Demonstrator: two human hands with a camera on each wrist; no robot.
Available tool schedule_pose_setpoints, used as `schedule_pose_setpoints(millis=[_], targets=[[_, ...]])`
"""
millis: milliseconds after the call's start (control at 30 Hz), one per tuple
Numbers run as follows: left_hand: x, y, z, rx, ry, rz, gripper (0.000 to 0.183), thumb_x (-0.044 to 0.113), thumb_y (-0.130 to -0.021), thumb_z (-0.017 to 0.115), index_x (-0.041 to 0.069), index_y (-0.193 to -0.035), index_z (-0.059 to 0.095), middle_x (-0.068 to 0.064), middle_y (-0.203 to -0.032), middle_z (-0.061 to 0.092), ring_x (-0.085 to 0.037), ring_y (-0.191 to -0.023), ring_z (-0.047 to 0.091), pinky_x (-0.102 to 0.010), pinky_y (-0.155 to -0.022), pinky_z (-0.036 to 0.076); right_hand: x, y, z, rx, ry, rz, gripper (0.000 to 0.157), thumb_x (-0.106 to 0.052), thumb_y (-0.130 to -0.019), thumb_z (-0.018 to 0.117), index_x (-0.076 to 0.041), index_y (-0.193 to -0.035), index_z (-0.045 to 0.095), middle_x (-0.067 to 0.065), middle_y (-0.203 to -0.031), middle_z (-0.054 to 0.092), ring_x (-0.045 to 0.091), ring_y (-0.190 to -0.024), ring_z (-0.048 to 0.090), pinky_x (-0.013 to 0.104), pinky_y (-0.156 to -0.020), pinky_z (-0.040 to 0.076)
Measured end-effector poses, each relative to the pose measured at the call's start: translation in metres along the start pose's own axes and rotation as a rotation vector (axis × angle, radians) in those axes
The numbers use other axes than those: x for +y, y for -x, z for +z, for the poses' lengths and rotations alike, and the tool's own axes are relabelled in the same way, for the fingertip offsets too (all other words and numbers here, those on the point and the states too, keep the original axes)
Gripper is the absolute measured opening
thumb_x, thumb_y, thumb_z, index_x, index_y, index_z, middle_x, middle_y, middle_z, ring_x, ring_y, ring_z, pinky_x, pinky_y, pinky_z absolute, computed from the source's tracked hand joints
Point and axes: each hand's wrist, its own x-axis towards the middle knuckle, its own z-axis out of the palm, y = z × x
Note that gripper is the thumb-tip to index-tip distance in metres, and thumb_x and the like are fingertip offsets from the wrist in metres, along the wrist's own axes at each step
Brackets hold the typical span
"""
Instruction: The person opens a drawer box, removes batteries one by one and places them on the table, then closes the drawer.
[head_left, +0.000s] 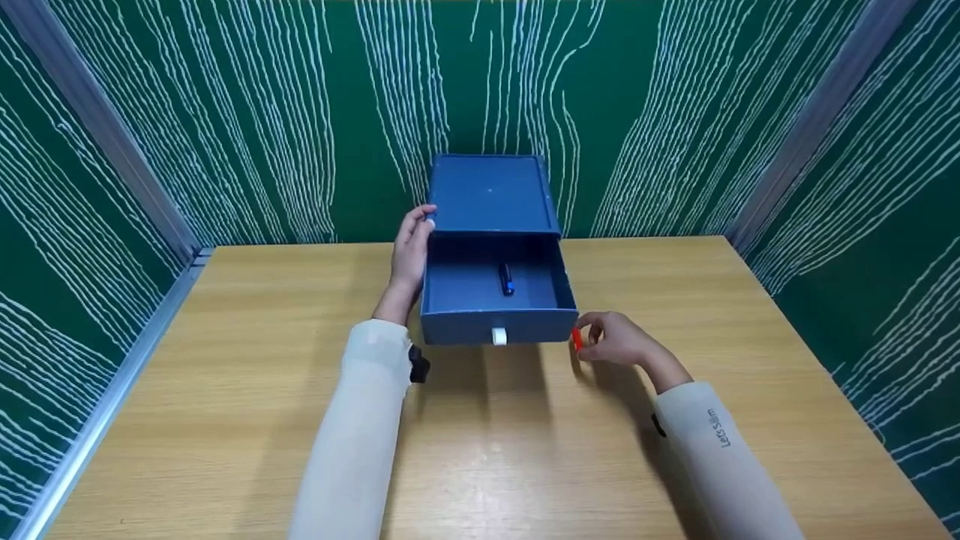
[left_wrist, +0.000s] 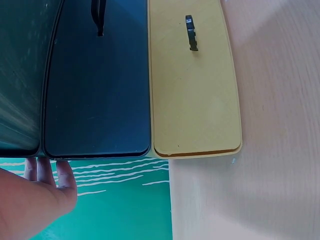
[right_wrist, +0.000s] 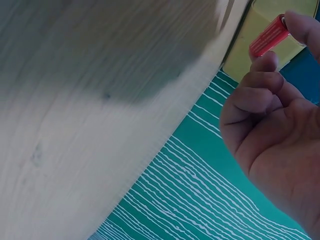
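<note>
A blue drawer unit (head_left: 491, 191) stands at the back of the table, its top drawer (head_left: 495, 328) pulled out. Inside that drawer lies a small dark cylinder with a bright blue end (head_left: 508, 280); I cannot tell its kind. My left hand (head_left: 411, 255) rests against the unit's left side, its fingertips (left_wrist: 64, 172) touching the edge. Beside the drawer's front right corner, my right hand (head_left: 619, 339) pinches a red battery (right_wrist: 270, 36) between thumb and fingers. The battery (head_left: 577, 339) is held just above the table, partly hidden by fingers in the head view.
Below the pulled-out drawer, the left wrist view shows a closed blue drawer front (left_wrist: 100, 95) and a yellow one (left_wrist: 195, 100), both with dark handles. A wooden table (head_left: 225, 375) carries the unit. Green walls with white lines (head_left: 375, 112) enclose the back and sides.
</note>
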Motion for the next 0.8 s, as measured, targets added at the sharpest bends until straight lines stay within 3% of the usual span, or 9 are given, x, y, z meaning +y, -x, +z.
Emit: schedule_pose_setpoints(millis=[433,800], targets=[[-0.001,0.0,0.0,-0.008,0.029,0.013,0.033,0.011,-0.092,0.034,0.001,-0.122,0.043,-0.01,-0.13,0.04,-0.017,-0.116,0.036,-0.032,-0.1,0.025,0.005,-0.003,0.006,-0.024,-0.008,0.032,0.043,-0.019,-0.071,0.068,-0.012,-0.111,0.054,0.005,-0.075,0.052,0.017,-0.063,0.048,0.028,-0.054,0.04],[0.0,0.001,-0.001,0.0,0.01,-0.008,0.033,0.013,-0.092,0.034,0.003,-0.122,0.044,-0.008,-0.131,0.039,-0.017,-0.118,0.035,-0.033,-0.101,0.025,0.007,-0.002,0.012,-0.024,-0.034,-0.016,0.044,-0.014,-0.069,0.068,-0.006,-0.11,0.054,0.005,-0.074,0.053,0.015,-0.062,0.048,0.027,-0.054,0.041]])
